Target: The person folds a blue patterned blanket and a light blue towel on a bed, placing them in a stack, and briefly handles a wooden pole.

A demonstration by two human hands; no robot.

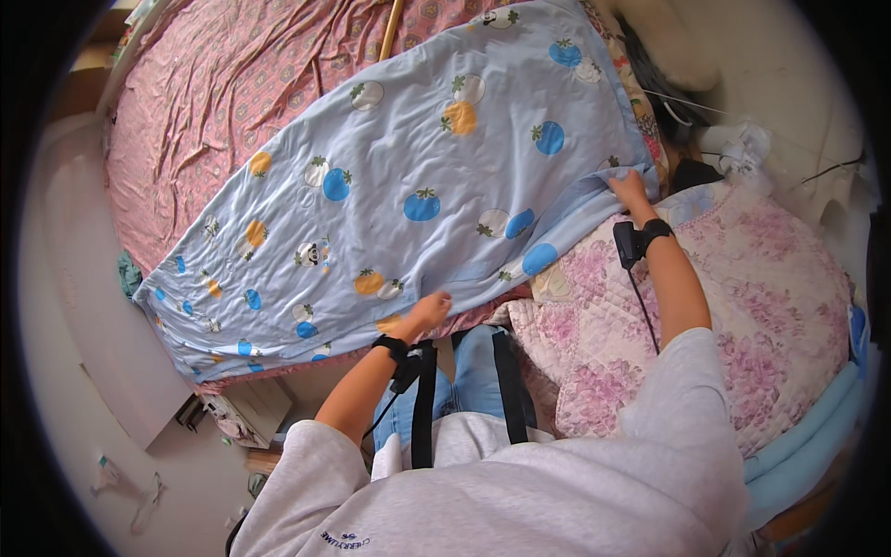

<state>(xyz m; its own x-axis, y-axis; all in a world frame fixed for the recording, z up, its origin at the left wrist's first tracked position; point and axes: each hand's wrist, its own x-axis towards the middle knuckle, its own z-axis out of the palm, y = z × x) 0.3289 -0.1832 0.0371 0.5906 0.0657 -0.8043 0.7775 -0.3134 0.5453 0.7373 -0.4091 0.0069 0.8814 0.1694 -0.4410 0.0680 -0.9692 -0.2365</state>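
Note:
A light blue quilt point(408, 186) printed with blue and orange round fruits lies spread across a bed covered by a pink patterned sheet point(213, 84). My left hand point(425, 312) pinches the quilt's near edge at the middle. My right hand point(631, 190) grips the same quilt at its right corner, farther up the bed. Both wrists wear black bands with cables running down my forearms.
A pink floral quilted cover point(742, 306) lies bunched at my right, over light blue padding point(807, 436). A wooden stick point(390, 32) rests at the bed's far side. White cloth and cables point(733, 139) sit at the upper right. Small items lie on the floor point(121, 473) at lower left.

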